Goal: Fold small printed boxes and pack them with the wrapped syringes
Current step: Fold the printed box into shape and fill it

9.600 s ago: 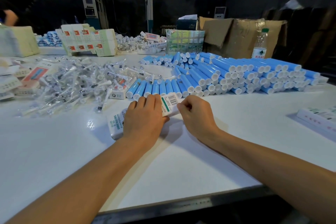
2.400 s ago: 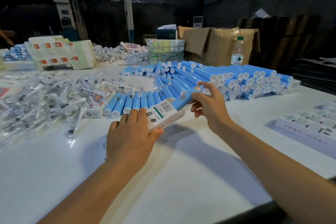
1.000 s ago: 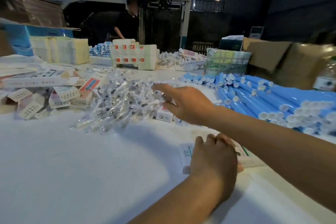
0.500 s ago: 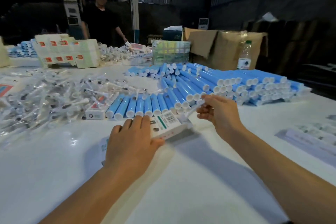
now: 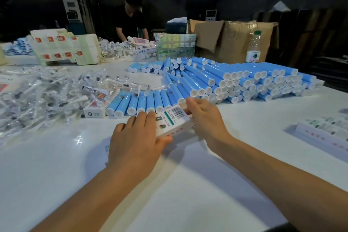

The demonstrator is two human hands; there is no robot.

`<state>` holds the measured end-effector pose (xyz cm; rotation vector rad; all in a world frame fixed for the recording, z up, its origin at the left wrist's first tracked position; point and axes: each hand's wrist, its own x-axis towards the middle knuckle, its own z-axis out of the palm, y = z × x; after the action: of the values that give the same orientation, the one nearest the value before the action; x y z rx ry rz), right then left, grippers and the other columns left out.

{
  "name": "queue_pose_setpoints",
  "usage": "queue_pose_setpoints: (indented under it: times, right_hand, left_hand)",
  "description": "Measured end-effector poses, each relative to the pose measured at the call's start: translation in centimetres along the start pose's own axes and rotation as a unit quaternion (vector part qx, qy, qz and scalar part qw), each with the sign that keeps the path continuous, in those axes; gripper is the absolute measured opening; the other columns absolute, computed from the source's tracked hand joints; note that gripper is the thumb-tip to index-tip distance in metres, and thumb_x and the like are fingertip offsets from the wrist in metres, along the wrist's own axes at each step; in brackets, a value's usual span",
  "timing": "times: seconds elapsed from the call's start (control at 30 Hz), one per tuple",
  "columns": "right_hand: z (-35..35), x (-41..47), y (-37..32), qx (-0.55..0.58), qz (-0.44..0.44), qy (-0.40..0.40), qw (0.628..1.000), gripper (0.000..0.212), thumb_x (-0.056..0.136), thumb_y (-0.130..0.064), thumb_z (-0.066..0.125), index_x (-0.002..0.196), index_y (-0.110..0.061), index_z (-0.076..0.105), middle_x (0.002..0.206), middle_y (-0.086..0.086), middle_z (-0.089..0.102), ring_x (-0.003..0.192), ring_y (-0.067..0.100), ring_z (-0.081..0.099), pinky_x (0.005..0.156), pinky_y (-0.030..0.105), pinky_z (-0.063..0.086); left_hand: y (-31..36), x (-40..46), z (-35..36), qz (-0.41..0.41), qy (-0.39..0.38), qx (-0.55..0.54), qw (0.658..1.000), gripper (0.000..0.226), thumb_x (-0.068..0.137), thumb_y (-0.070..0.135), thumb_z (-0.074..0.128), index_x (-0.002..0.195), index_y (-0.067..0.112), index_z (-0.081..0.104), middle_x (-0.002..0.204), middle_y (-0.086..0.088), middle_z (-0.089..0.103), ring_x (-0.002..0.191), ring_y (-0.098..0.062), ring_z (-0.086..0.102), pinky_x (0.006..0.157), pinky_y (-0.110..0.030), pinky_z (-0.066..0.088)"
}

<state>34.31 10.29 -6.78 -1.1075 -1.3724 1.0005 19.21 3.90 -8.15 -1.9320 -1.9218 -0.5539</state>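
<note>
A small white printed box (image 5: 172,121) with a barcode and a green stripe is held just above the white table (image 5: 56,165). My left hand (image 5: 137,141) grips its near end, thumb under and fingers over it. My right hand (image 5: 205,118) curls round the box's far right end, fingers covering the opening. A pile of clear-wrapped syringes (image 5: 43,96) lies at the left. Blue tubes (image 5: 235,81) with white caps are stacked behind the box, with a row of them (image 5: 139,102) just past my left fingers.
A folded small box (image 5: 94,112) lies beside the syringe pile. Flat printed box blanks (image 5: 327,132) sit at the right edge, more blanks (image 5: 66,47) at the back left. A cardboard carton (image 5: 235,39), a water bottle (image 5: 253,48) and a person (image 5: 130,17) are at the far side.
My right hand has come down from holding a wrapped syringe at the box's mouth to closing round the box's right end. My left hand keeps its hold.
</note>
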Motion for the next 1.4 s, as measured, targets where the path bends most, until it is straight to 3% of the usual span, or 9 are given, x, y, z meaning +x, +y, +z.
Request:
queue_pose_setpoints:
  times: [0.1,0.27,0.47,0.6,0.7,0.83,1.0,1.23,1.4]
  right_hand:
    - [-0.1,-0.2,-0.4,-0.001,-0.003,-0.037,0.999,0.035,0.097,-0.044,0.04,0.083,-0.027,0.067,0.088,-0.006,0.071,0.084,0.006,0.064,0.068,0.02,0.047]
    - [-1.5,-0.4,-0.6,-0.058,-0.087,0.098,0.99,0.017,0.088,-0.023,0.06,0.074,-0.016,0.066,0.087,0.004,0.063,0.075,0.008,0.054,0.064,0.021,0.038]
    - [-0.5,-1.3,0.0,-0.154,-0.132,0.042,0.978,0.016,0.085,-0.02,0.065,0.073,-0.022,0.075,0.063,-0.029,0.063,0.073,-0.002,0.058,0.066,0.016,0.042]
    - [0.1,-1.7,0.3,-0.161,-0.13,0.008,0.978,0.018,0.087,-0.021,0.064,0.073,-0.015,0.074,0.068,-0.006,0.068,0.066,0.009,0.056,0.065,0.026,0.042]
    - [0.2,-1.7,0.3,-0.184,-0.113,-0.017,0.976,0.02,0.088,-0.02,0.064,0.07,-0.017,0.073,0.058,-0.012,0.06,0.056,0.001,0.049,0.054,0.015,0.036]
    - [0.1,-1.6,0.3,-0.19,-0.077,-0.031,0.978,0.014,0.088,-0.018,0.063,0.096,-0.016,0.074,0.07,-0.01,0.064,0.064,0.006,0.054,0.056,0.012,0.039]
    - [0.0,-1.2,0.3,-0.187,-0.039,-0.078,0.979,0.059,0.091,-0.014,0.054,0.146,-0.02,0.034,0.063,-0.007,0.047,0.063,0.006,0.048,0.06,0.019,0.038]
    - [0.2,-1.4,0.4,-0.192,-0.031,-0.05,0.98,0.024,0.09,-0.021,0.056,0.111,-0.019,0.068,0.087,-0.002,0.067,0.081,0.014,0.061,0.07,0.032,0.049]
    - [0.8,-1.9,0.6,-0.23,-0.052,-0.044,0.971,0.026,0.094,-0.02,0.05,0.083,-0.001,0.066,0.086,0.014,0.067,0.074,0.029,0.056,0.068,0.046,0.047]
  left_hand:
    - [-0.2,0.1,0.1,-0.002,0.008,-0.006,1.0,0.068,0.084,0.066,0.027,0.138,0.025,0.024,0.132,0.007,0.039,0.117,-0.014,0.04,0.088,-0.03,0.032]
    - [-0.9,0.2,0.1,-0.023,0.012,-0.024,0.999,0.066,0.085,0.067,0.033,0.136,0.027,0.024,0.132,0.008,0.039,0.118,-0.014,0.04,0.088,-0.029,0.031]
    - [-1.2,0.5,0.1,-0.058,0.011,-0.001,0.998,0.062,0.086,0.066,0.032,0.131,0.024,0.029,0.125,0.005,0.041,0.115,-0.016,0.042,0.083,-0.03,0.032]
    - [-1.0,0.4,0.5,-0.049,0.015,0.013,0.999,0.063,0.088,0.064,0.034,0.136,0.024,0.026,0.131,0.005,0.04,0.118,-0.017,0.041,0.087,-0.032,0.032]
    - [-0.5,0.3,0.8,-0.035,0.027,0.03,0.999,0.065,0.089,0.063,0.035,0.138,0.022,0.023,0.133,0.005,0.039,0.118,-0.017,0.041,0.087,-0.032,0.032]
    - [-0.8,0.1,0.9,-0.024,0.024,0.039,0.999,0.068,0.089,0.063,0.036,0.14,0.021,0.019,0.137,0.005,0.036,0.121,-0.017,0.039,0.091,-0.031,0.032]
    - [-0.7,-0.2,0.7,0.013,0.033,0.057,0.998,0.064,0.091,0.06,0.033,0.139,0.021,0.016,0.136,0.004,0.036,0.119,-0.016,0.038,0.092,-0.031,0.032]
    - [-0.4,-0.4,0.7,0.015,0.029,0.048,0.998,0.063,0.091,0.06,0.032,0.14,0.023,0.018,0.136,0.004,0.037,0.119,-0.016,0.038,0.091,-0.03,0.032]
    - [-0.5,-0.5,0.9,0.013,0.025,0.055,0.998,0.062,0.091,0.061,0.033,0.138,0.022,0.02,0.134,0.005,0.038,0.117,-0.016,0.038,0.089,-0.031,0.03]
